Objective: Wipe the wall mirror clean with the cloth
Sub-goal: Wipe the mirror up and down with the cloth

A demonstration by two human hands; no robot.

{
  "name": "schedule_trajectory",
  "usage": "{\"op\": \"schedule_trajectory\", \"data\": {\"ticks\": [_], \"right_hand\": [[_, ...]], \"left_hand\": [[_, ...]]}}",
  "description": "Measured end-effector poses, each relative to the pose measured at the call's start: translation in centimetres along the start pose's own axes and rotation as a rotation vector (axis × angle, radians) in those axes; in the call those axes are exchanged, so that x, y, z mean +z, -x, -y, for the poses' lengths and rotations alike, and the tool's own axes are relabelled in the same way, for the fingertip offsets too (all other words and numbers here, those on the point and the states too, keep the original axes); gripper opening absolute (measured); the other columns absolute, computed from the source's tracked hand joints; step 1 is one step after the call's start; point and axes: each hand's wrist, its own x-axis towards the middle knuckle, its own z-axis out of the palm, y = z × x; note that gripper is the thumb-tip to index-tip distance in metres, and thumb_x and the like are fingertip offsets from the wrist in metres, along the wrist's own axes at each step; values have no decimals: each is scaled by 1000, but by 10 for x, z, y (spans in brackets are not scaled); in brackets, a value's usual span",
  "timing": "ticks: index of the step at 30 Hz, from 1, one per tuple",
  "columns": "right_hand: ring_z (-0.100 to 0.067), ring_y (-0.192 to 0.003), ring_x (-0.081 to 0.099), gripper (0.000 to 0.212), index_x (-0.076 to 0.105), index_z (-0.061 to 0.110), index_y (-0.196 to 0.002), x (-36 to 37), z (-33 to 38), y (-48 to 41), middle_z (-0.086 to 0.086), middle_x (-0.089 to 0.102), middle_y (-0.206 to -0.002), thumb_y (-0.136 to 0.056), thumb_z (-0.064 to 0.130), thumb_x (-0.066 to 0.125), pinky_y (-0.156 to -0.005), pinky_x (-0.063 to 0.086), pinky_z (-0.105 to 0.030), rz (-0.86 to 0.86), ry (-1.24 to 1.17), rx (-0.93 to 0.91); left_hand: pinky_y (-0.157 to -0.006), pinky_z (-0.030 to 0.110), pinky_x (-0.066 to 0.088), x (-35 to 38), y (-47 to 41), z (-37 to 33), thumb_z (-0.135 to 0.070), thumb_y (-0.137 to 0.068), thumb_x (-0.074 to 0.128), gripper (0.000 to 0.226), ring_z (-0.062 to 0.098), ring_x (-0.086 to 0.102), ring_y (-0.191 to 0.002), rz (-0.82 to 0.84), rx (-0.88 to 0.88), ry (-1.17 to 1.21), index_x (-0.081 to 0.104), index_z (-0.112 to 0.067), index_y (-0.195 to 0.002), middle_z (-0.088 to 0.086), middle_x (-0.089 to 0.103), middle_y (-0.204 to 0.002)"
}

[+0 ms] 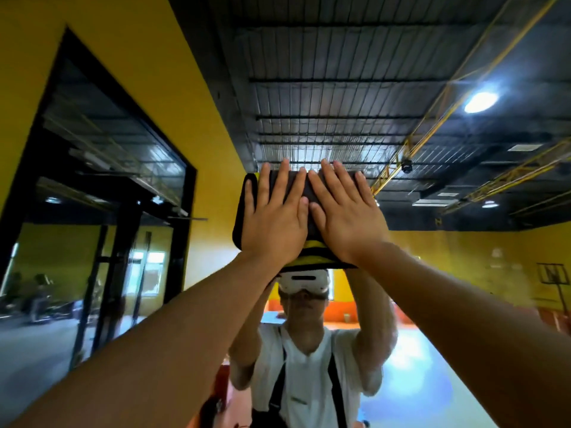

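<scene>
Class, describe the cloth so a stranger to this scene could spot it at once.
Start at the large wall mirror beside the yellow wall. Above the reflected person's head, the left hand and right hand press flat, side by side. Under them lies the cloth: dark, with a yellow edge, the only fabric against the glass.

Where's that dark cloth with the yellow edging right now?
Head view, centre: the dark yellow-edged cloth is pressed against the wall mirror under the left hand and right hand, just above the reflected white headset.
</scene>
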Motion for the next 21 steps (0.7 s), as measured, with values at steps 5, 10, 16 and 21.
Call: {"op": "schedule_trajectory", "data": {"ticks": [5,10,16,21], "right_hand": [[-18,-159,-14,75,-1,27,-165,-11,-25,-59,-1,-8,-173,-97,56,-11,-128,-12,-41,15,10,14],[-17,-159,-13,76,0,28,-165,-15,-30,-74,0,-7,-174,-96,57,-11,-128,-11,-41,15,3,26],[-16,-160,-8,73,5,28,-165,-18,-31,-71,1,-2,-174,-99,56,-6,-128,-11,-39,5,14,11],[-15,-160,-5,70,7,29,-166,-22,-50,-64,1,3,-174,-102,55,-2,-128,-9,-38,12,21,-17]], "left_hand": [[-128,51,-6,-8,-65,1,-44,-110,8,56,24,-15,-158,-5,-3,-5,1,-35,-164,-5,-10,-173],[-128,49,-7,-9,-83,0,-44,-110,9,55,23,-16,-158,-21,4,-3,1,-36,-164,-5,-10,-173],[-128,49,-8,-8,-81,-1,-44,-109,10,56,23,-16,-158,-37,1,-7,3,-35,-164,-6,-6,-173],[-127,50,-9,-7,-79,-19,-44,-110,11,56,24,-18,-158,-35,3,18,2,-34,-164,-6,-7,-173]]}}
